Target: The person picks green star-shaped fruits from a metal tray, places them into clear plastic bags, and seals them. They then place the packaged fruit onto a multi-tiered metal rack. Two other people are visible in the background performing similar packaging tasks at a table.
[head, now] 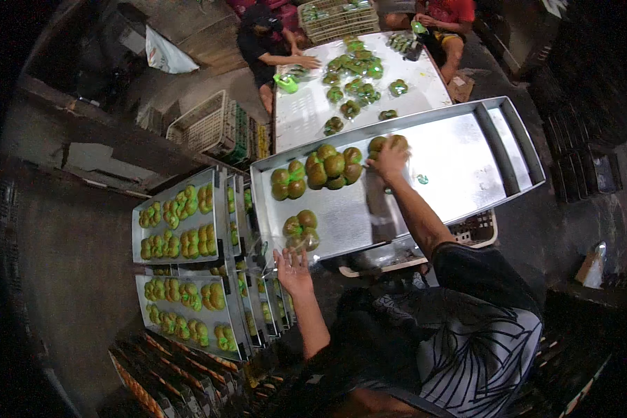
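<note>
A long metal tray [345, 214] lies across in front of me, with several green-and-brown bread buns [334, 164] along its far side. My right hand [392, 159] rests on a cluster of buns [377, 144] near the tray's middle; whether the fingers grip it is unclear. My left hand [294, 271] is palm up at the near left edge, fingers spread, at a clear plastic bag [264, 256]. That bag reaches to another bun cluster [301, 230], which seems partly inside it. Small green-printed marks show on the tray's bare metal.
Stacked trays of green buns [183, 251] stand at the left. Beyond my tray is a white table [303, 120] with bagged buns [355, 73]; two people sit at it, a hand of one on the table. Plastic crates [201, 125] stand left of it, and another crate [488, 230] is under the tray.
</note>
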`<action>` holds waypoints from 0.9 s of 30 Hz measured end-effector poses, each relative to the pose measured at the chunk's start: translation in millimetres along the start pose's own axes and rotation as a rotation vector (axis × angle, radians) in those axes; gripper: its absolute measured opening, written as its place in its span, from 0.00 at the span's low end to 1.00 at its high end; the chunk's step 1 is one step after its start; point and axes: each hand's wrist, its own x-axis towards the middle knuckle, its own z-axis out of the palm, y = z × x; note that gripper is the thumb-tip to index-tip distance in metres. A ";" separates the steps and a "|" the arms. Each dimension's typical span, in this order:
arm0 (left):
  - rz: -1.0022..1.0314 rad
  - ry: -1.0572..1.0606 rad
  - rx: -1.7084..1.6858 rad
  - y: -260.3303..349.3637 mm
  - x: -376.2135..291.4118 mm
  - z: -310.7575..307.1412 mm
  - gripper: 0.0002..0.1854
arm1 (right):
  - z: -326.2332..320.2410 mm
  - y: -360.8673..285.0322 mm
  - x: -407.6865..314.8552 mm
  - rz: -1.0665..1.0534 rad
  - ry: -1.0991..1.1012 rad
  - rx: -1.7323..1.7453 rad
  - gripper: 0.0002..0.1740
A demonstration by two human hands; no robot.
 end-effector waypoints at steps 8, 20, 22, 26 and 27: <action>0.143 0.099 -0.070 66.2 41.5 -67.3 0.23 | 0.4 11.6 38.8 0.007 -0.024 -0.055 0.32; -0.123 -0.399 -0.153 -6.5 10.3 64.6 0.29 | -125.0 -68.3 -195.0 -1.063 0.245 0.556 0.16; -0.212 -0.582 -0.111 -11.1 2.7 76.0 0.27 | -134.8 -55.1 -192.7 -1.085 0.287 0.540 0.20; -0.239 -0.560 -0.088 -58.1 -9.6 100.0 0.20 | -152.9 -66.1 -156.4 -0.837 0.196 0.485 0.24; -0.296 -0.566 -0.076 -55.1 -7.4 95.6 0.20 | -151.2 -58.7 -162.2 -0.873 0.243 0.565 0.23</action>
